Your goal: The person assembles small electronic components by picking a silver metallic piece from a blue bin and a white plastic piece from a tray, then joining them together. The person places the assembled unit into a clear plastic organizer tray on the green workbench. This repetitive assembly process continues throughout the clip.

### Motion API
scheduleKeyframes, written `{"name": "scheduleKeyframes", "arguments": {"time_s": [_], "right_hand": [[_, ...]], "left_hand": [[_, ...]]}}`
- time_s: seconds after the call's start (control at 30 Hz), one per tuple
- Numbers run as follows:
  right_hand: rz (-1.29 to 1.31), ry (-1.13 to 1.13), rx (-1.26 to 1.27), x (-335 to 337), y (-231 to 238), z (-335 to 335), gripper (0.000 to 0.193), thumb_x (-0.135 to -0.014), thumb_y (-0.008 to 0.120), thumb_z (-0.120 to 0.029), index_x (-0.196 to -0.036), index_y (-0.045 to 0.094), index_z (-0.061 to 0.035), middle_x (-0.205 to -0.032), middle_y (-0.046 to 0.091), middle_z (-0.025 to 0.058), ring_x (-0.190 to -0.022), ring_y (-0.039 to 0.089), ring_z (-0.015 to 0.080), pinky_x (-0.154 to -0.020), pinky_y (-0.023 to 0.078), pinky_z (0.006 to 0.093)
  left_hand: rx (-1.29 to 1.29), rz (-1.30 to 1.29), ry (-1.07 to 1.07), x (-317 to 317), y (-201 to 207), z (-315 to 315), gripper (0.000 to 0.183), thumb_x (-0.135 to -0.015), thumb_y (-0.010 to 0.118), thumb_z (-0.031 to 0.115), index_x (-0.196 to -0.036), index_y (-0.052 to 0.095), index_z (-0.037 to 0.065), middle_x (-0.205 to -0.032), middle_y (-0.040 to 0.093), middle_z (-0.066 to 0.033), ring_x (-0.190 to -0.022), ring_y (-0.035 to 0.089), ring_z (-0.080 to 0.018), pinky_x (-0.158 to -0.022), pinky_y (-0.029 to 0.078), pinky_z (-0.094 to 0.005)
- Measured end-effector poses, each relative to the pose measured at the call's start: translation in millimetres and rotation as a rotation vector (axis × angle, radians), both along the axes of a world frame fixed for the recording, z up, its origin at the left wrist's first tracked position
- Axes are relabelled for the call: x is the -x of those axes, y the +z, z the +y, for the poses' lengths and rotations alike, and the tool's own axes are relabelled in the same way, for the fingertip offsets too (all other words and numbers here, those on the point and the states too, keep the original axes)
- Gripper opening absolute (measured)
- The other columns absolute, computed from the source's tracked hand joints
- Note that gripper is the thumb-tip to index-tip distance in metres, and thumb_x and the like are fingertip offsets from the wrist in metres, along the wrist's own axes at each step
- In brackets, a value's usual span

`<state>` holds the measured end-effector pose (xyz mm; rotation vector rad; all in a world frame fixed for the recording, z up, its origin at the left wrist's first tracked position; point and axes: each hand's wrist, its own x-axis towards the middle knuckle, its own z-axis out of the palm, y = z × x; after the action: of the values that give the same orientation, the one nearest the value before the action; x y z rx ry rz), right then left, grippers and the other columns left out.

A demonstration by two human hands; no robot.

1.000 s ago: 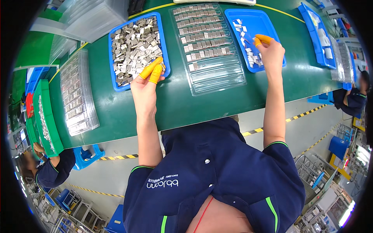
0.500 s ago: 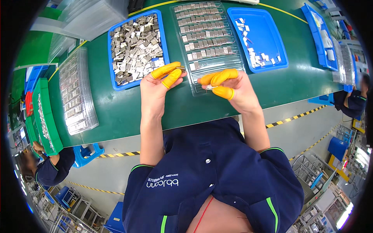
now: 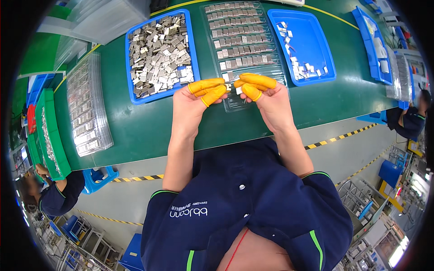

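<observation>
My left hand [image 3: 195, 100], yellow covers on its fingertips, pinches a small metallic piece [image 3: 228, 86]. Opposite it, my right hand [image 3: 267, 95], with the same yellow covers, grips a small white block [image 3: 239, 90]. The two pieces face each other across a narrow gap, and the fingers hide most of both. Both hands hover over the near end of a clear plastic tray [image 3: 233, 107], where rows of flat grey and white pieces [image 3: 246, 49] fill the far slots.
Left of the clear tray, a blue tray [image 3: 197, 67] holds a heap of small grey and white pieces. Another blue tray [image 3: 323, 49] on the right holds scattered white pieces. Stacked clear trays [image 3: 106, 119] and a green bin [image 3: 63, 156] stand farther left. Co-workers sit at both sides.
My hands have come closer together, the left moving right and the right shifting slightly left. The pieces they hold now face each other, nearly touching.
</observation>
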<state>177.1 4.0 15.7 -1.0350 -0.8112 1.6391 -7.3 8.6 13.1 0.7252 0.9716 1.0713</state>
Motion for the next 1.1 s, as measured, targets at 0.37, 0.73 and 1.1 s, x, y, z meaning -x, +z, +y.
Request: {"name": "scheduleKeyframes", "arguments": {"time_s": [0.37, 0.73, 1.1], "right_hand": [[-0.139, -0.143, -0.069, 14.4, 9.6, -1.2, 0.026, -0.078, 0.065, 0.001, -0.103, 0.06, 0.0065, -0.094, 0.066, 0.0136, -0.074, 0.064, 0.0148, -0.064, 0.048, 0.0223], [-0.134, 0.087, 0.037, 4.0, 11.9, -0.5, 0.029, -0.079, 0.063, 0.002, -0.108, 0.059, 0.0062, -0.099, 0.065, 0.0115, -0.084, 0.064, 0.0163, -0.075, 0.052, 0.0248], [0.115, 0.198, 0.155, 0.1, 3.7, -5.8, 0.029, -0.078, 0.066, -0.002, -0.104, 0.058, 0.0078, -0.094, 0.064, 0.0145, -0.077, 0.065, 0.017, -0.069, 0.055, 0.0258]], "left_hand": [[0.034, -0.069, 0.026, -5.1, -0.9, -5.0, 0.024, -0.078, 0.066, 0.0, -0.101, 0.063, -0.006, -0.091, 0.066, -0.0129, -0.08, 0.065, -0.0178, -0.074, 0.052, -0.0256], [0.0, 0.019, 0.063, -7.6, -4.7, -11.0, 0.022, -0.076, 0.068, 0.0, -0.097, 0.065, -0.003, -0.091, 0.067, -0.01, -0.08, 0.063, -0.0139, -0.074, 0.051, -0.0247], [0.044, -0.166, -0.083, -5.2, -6.8, -15.9, 0.019, -0.077, 0.068, 0.004, -0.095, 0.066, -0.003, -0.079, 0.066, -0.0084, -0.068, 0.061, -0.0119, -0.066, 0.05, -0.0233]]}}
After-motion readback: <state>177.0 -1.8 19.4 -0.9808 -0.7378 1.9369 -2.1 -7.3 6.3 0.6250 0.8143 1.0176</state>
